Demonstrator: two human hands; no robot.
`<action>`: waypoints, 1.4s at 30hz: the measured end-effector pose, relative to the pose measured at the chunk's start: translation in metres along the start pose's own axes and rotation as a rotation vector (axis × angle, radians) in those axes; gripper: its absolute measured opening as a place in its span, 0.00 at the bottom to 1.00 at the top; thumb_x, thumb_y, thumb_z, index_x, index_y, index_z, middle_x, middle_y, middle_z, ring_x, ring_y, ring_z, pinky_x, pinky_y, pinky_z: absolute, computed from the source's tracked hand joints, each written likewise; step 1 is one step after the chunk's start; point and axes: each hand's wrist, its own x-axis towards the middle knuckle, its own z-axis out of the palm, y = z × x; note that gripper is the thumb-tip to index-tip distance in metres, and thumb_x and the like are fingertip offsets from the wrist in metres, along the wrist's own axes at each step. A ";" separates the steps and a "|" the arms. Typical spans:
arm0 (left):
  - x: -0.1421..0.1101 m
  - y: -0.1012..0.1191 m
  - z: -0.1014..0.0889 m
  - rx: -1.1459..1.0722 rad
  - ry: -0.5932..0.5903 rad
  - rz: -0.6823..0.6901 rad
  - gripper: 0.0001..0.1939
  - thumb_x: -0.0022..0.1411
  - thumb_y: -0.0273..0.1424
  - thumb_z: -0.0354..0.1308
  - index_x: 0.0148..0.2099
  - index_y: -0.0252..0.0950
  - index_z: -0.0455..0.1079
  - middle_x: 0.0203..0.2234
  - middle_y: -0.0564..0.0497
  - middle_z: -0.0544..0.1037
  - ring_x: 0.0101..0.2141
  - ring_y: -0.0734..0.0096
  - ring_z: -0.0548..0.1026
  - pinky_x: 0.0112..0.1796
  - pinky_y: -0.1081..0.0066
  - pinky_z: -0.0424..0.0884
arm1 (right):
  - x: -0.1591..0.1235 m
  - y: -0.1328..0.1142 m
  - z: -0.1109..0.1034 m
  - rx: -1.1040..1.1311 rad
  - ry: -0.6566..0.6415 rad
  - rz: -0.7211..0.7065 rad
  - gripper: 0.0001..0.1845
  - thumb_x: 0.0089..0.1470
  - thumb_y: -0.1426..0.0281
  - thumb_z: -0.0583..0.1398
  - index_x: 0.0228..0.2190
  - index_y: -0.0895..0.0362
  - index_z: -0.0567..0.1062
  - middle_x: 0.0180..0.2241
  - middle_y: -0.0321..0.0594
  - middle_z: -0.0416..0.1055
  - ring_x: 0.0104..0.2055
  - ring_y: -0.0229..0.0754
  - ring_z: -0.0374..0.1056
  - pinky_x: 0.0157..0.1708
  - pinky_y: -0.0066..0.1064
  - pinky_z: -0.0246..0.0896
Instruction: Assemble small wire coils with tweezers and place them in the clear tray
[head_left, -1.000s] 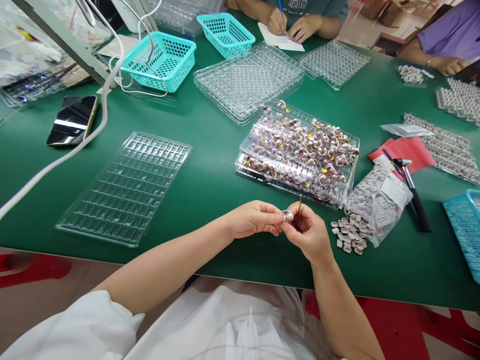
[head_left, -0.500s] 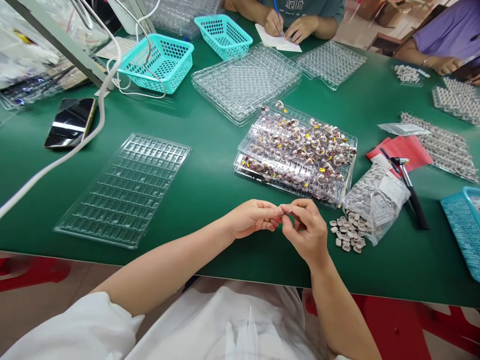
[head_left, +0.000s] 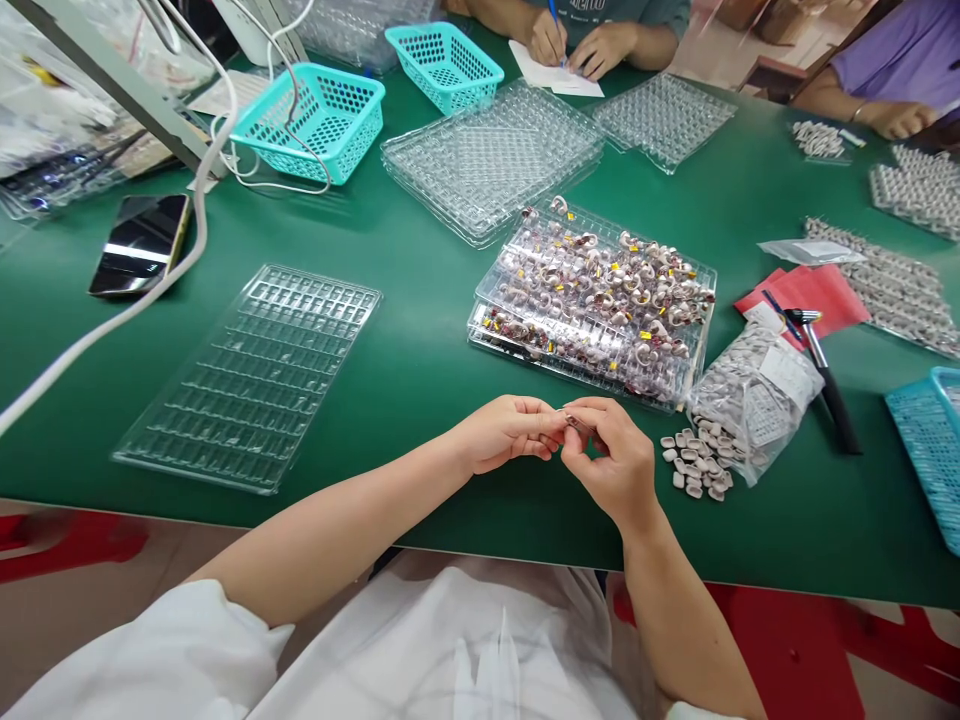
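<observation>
My left hand [head_left: 514,436] and my right hand [head_left: 611,450] meet fingertip to fingertip above the table's near side. Pinched between them is a small dark, shiny part [head_left: 576,423], mostly covered by the fingers, so its kind is unclear. Both hands are closed on it. Just beyond them lies a stack of clear trays [head_left: 487,345] bearing many small curled white pieces with dark red wiring and yellow tabs [head_left: 600,285]. Right of my right hand is a pile of small grey-white rounded caps [head_left: 696,465], beside an open plastic bag [head_left: 757,390] of the same caps.
A clear compartment tray [head_left: 255,380] and a phone [head_left: 141,245] lie at left, with a white cable [head_left: 112,335] crossing. Turquoise baskets [head_left: 319,125], more clear trays [head_left: 491,160], a hammer [head_left: 831,395] and red sheets [head_left: 825,300] surround. A co-worker's hand [head_left: 547,40] writes opposite.
The fingers of my right hand have shifted slightly, and more of the small dark part shows between the fingertips. My left hand stays nearly still. The view has moved a little.
</observation>
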 end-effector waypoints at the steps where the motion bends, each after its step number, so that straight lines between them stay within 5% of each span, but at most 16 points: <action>1: 0.000 0.000 0.000 0.002 -0.001 0.002 0.15 0.45 0.34 0.73 0.30 0.29 0.74 0.25 0.48 0.77 0.26 0.76 0.74 0.31 0.73 0.68 | 0.000 0.000 0.000 -0.001 0.004 -0.004 0.18 0.48 0.80 0.59 0.40 0.52 0.74 0.39 0.41 0.73 0.31 0.38 0.71 0.23 0.28 0.68; 20: 0.001 -0.002 0.000 0.060 -0.021 0.033 0.17 0.45 0.38 0.73 0.29 0.29 0.75 0.24 0.48 0.77 0.26 0.74 0.74 0.32 0.71 0.69 | -0.001 -0.002 0.004 -0.084 0.040 -0.097 0.16 0.49 0.79 0.59 0.40 0.52 0.74 0.38 0.43 0.74 0.39 0.44 0.73 0.36 0.35 0.73; 35: 0.001 -0.003 0.000 0.099 -0.013 0.039 0.17 0.47 0.38 0.72 0.30 0.28 0.74 0.24 0.48 0.77 0.26 0.74 0.74 0.31 0.72 0.67 | -0.001 -0.003 0.003 -0.135 0.019 -0.153 0.16 0.51 0.80 0.57 0.41 0.53 0.72 0.38 0.44 0.74 0.38 0.43 0.73 0.36 0.34 0.72; 42: 0.001 -0.002 0.000 0.104 -0.039 0.043 0.17 0.47 0.37 0.72 0.30 0.28 0.74 0.23 0.48 0.77 0.26 0.73 0.74 0.33 0.70 0.69 | -0.003 -0.002 0.001 -0.040 -0.014 -0.072 0.15 0.49 0.80 0.58 0.38 0.53 0.73 0.38 0.42 0.74 0.38 0.42 0.73 0.37 0.32 0.71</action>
